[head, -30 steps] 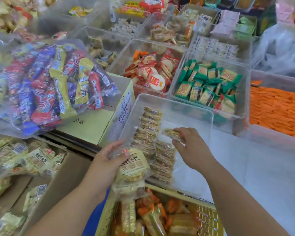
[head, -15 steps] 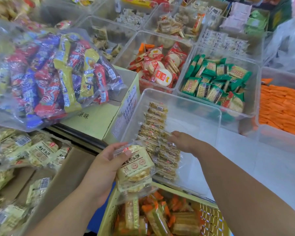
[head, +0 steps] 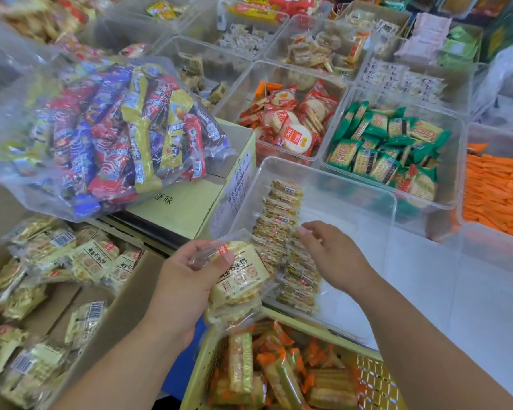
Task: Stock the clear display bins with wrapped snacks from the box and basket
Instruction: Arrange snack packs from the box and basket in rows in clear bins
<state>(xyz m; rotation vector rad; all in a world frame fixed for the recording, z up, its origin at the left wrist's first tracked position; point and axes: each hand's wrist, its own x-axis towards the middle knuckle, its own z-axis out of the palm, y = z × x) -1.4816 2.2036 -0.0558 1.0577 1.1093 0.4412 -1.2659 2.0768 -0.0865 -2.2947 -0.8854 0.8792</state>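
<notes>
Left hand [head: 184,279]: grips stacked cracker packs [head: 240,282]. Right hand [head: 335,255]: fingers relaxed, empty, beside rows [head: 282,208] in bin [head: 367,187]. Basket [head: 370,380]: below both hands. Box [head: 116,315]: left of left hand.

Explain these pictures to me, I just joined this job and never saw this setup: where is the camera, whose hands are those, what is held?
There is no machine: a person works with bare hands, and one camera worn on the head looks down at them. The left hand grips a small stack of wrapped biscuits. The right hand is open and holds nothing, beside the rows of packets in the clear bin. At left a cardboard box holds similar packs; below is a yellow basket of orange-wrapped snacks. A bag of colourful bars lies on a carton.
</notes>
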